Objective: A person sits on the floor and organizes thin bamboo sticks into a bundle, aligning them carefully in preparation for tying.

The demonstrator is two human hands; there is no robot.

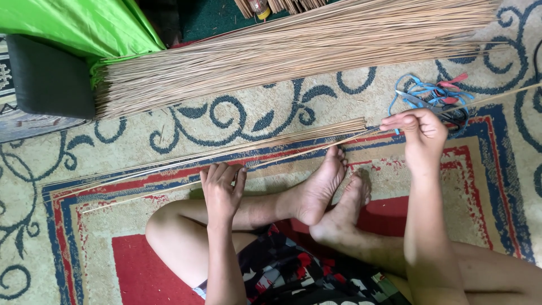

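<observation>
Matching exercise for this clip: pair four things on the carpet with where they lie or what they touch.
Things:
1. large pile of sticks
2. small bundle of sticks
3. blue and red ribbons
4. green cloth

Places:
A. top left corner
B. beyond the right hand
C. along the top, spread wide
D. between both hands, left hand resting by it

Pairs: 1-C, 2-D, 3-B, 4-A

Two stick bundles [293, 53], one carpet [169, 124]
</observation>
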